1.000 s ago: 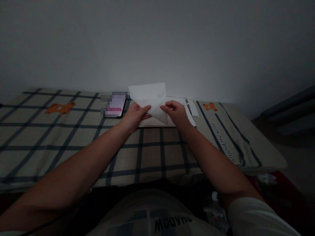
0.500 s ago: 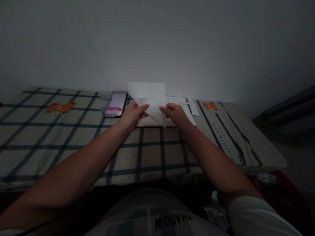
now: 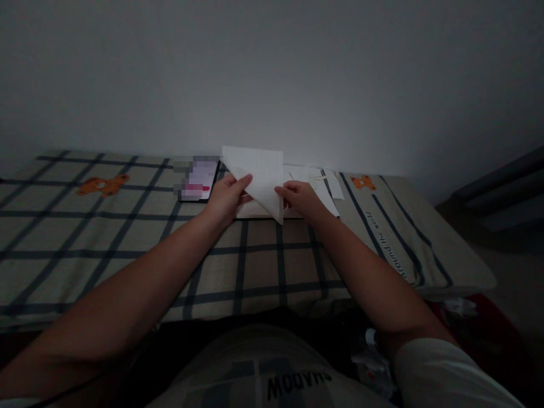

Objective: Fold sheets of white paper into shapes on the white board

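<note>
I hold a white sheet of paper (image 3: 263,175) above the checked bed cover (image 3: 127,249), folded into a triangle with its point toward me. My left hand (image 3: 227,198) pinches its left edge between thumb and fingers. My right hand (image 3: 302,199) grips its right edge. Beneath the held sheet lie more white papers (image 3: 317,184), flat on the cover.
A phone (image 3: 199,180) with a lit screen lies left of the papers. Orange bear prints mark the cover at the far left and right. A pale wall (image 3: 272,79) rises right behind the bed. The bed's right edge drops to a dark floor with clutter.
The top flap of the sheet has come down toward me, so the paper went from a partly open fold to a flatter triangle. Both hands stayed in place on it.
</note>
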A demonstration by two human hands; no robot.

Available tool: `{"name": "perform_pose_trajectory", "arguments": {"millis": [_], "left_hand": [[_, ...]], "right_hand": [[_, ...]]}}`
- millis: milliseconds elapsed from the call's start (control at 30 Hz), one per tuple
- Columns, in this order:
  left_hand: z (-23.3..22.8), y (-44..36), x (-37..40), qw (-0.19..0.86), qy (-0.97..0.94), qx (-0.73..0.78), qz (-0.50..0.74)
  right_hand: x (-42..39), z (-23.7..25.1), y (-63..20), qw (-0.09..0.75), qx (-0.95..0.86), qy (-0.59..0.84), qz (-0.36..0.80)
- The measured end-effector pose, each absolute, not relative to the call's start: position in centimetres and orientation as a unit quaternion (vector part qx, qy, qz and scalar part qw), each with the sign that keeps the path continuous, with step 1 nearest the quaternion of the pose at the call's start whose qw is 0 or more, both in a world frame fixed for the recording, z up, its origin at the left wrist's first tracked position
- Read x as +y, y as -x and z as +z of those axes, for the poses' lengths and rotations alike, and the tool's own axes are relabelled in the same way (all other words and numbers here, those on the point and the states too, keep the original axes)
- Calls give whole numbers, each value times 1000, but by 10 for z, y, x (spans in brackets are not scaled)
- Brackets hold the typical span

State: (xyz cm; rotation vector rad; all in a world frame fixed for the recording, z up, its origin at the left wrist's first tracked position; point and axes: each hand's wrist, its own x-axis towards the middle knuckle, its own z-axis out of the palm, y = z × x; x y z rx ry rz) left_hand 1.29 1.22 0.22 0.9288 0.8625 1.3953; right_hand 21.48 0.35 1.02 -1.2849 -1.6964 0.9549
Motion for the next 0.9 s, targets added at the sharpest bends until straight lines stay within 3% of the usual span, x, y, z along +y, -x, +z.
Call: {"name": "perform_pose_trajectory", "arguments": {"millis": [533,900], "left_hand": [[6,-13,11,586,-388,387,597],[4,-13,12,574,-403,394,594]], "right_hand": [[4,8,-215,431,-649,481,403],[1,15,-215,415,-677,499,348]]}}
